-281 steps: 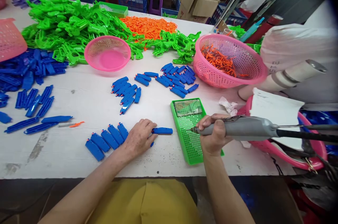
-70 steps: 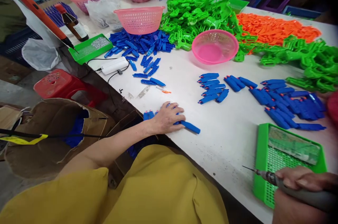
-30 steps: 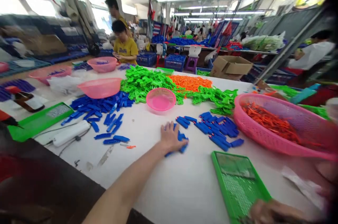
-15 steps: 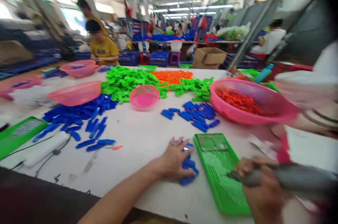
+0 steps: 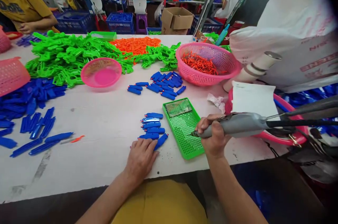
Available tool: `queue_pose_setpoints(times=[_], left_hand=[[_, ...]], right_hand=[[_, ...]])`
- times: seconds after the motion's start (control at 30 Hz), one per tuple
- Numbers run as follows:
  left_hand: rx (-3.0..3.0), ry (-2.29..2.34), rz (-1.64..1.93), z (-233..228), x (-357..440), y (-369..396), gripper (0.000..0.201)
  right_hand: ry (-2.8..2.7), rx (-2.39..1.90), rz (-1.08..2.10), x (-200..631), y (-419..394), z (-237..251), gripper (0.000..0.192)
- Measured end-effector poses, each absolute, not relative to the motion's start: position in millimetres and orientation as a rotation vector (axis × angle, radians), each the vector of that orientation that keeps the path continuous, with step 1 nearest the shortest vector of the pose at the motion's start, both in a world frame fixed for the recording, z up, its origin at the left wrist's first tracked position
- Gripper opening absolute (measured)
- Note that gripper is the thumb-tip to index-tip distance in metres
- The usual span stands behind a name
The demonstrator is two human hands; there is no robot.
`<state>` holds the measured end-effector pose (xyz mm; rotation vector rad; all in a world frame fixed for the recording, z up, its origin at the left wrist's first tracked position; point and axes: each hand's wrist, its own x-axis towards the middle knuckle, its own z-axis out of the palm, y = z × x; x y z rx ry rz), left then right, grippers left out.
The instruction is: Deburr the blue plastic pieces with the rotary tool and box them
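Right hand (image 5: 214,143) gripped driver (image 5: 237,124), tip (image 5: 194,133) over green tray (image 5: 182,129); flat block (image 5: 179,107) at tray's far end. Left hand (image 5: 141,157) lay on blue parts (image 5: 155,130) left of tray; couldn't tell if fingers (image 5: 146,143) gripped any. Big pink basket (image 5: 203,80) held orange pieces (image 5: 199,64); blue crate (image 5: 123,27) at back held blue pieces (image 5: 120,17).

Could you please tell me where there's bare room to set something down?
Bare white tabletop lies between the small pink basin, the orange piece and the left hand on blue pieces. The far side is crowded with green parts and an orange pile.
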<state>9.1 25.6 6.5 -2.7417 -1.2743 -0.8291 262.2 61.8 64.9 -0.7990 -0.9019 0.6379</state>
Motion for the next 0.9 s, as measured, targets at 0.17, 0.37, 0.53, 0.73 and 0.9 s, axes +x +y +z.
queue_pose_setpoints(times=[0.17, 0.37, 0.53, 0.73, 0.9], left_hand=[[-2.749, -1.261, -0.817, 7, 12, 34, 0.017], [-2.73, -1.221, -0.814, 5, 10, 32, 0.024], [-2.7, -1.229, -0.807, 3, 10, 29, 0.024], [-2.703, -1.215, -0.827, 4, 6, 13, 0.032], [-2.798, -1.326, -0.866, 6, -7, 1, 0.032]], right_hand=[[-0.928, -0.79, 0.691, 259, 50, 64, 0.012], [-0.898, -0.818, 0.659, 257, 47, 57, 0.018], [-0.915, -0.822, 0.661, 258, 48, 53, 0.018], [-0.895, -0.832, 0.66, 257, 48, 52, 0.021], [-0.88, -0.818, 0.62, 257, 46, 52, 0.016]])
